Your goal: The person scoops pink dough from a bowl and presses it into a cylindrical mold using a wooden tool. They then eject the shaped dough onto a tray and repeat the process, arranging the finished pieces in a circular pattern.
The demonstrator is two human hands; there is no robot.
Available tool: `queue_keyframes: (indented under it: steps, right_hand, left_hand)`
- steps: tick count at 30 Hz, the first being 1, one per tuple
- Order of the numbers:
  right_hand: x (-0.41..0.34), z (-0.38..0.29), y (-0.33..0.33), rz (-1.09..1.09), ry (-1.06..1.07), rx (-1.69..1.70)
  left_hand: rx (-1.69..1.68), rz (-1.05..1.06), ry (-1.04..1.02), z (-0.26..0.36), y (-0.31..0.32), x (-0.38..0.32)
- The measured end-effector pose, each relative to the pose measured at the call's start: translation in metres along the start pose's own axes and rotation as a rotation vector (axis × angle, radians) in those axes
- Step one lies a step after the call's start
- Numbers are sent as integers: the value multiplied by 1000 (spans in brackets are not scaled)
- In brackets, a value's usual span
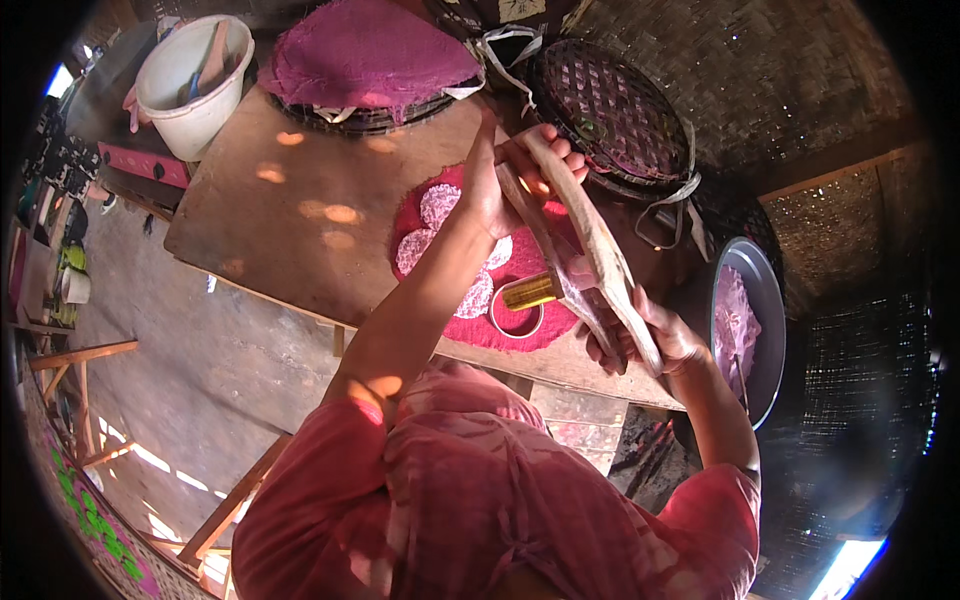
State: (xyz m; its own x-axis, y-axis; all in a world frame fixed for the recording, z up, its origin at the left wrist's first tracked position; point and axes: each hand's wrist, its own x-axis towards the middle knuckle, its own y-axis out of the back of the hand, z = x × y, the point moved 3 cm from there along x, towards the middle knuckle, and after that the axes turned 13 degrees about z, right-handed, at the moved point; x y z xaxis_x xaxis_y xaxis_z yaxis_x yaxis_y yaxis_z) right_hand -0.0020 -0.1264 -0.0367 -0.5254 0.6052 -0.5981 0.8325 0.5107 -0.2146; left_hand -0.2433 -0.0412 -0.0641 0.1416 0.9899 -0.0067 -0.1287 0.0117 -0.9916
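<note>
Both hands hold a wooden two-lever hand press (592, 225) slantwise above the table, its two bars apart. At the far end, my left hand (491, 202) has its fingers curled around the bars. My right hand (667, 334) grips the near end. A yellow metal cylinder (529, 291) sticks out from the lower bar to the left. Beneath it lies a pale ring (493, 319) on a round red cloth mat (544, 337). Several lacy pink-and-white discs of fine strands (474, 296) rest on the mat, partly hidden by my left forearm.
The wooden table (300, 202) carries a woven tray under purple cloth (367, 56) at the back. Stacked woven baskets (611, 112) with cloth strips stand at back right. A metal basin (769, 330) of pink dough-like mass is at right; a white bucket (180, 120) holds utensils at left.
</note>
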Motion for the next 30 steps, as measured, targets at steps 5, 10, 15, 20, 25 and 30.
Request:
queue_keyframes:
  steps: [5, 10, 15, 20, 25, 30]
  right_hand:
    - [21, 22, 7, 177, -120, -209]
    - [36, 37, 1, 173, -83, -361]
    - [46, 43, -5, 194, -83, -352]
    - [48, 36, 1, 346, -34, -552]
    - [42, 30, 8, 437, -39, -654]
    - [30, 27, 15, 453, -63, -719]
  left_hand:
    - [-229, 51, 112, -16, 73, 13]
    - [-177, 16, 54, -17, 111, 5]
    - [-184, 58, 63, -9, 119, 11]
    - [-228, 57, 59, -13, 114, 19]
    - [-170, 176, -20, -26, 110, 20]
    - [-261, 172, 32, -42, 113, 18]
